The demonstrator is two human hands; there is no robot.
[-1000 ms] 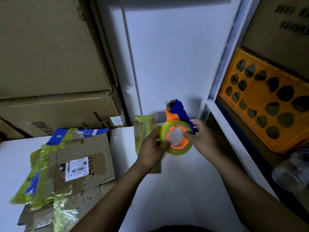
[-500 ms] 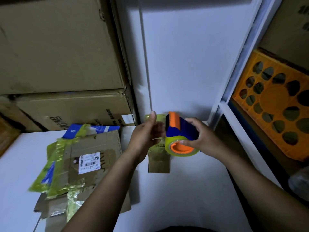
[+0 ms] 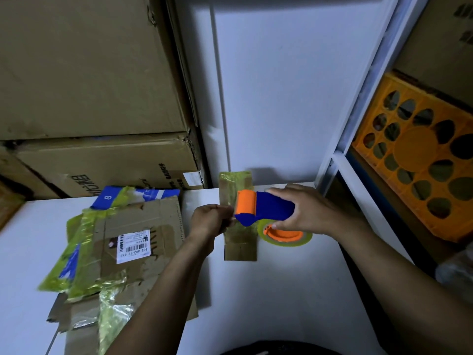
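A tape dispenser [image 3: 263,208] with a blue handle, an orange roller and a yellowish tape roll [image 3: 284,237] sits low over the white table. My right hand [image 3: 304,213] grips its blue handle from the right. My left hand [image 3: 210,221] is curled just left of the roller, pinching what looks like the tape's loose end. Under and behind the dispenser lies a narrow cardboard strip [image 3: 239,242] partly covered in yellow-green tape.
A flattened cardboard box [image 3: 133,239] with a barcode label and yellow-green tape lies at the left on the white table [image 3: 281,290]. Stacked cartons [image 3: 97,98] stand behind. A white shelf post [image 3: 358,98] and an orange crate [image 3: 419,160] are on the right.
The dispenser has turned from roll-facing-me to lying flat with its handle up, and lowered toward the table. My left hand moved from the roll's side to the roller's left end.
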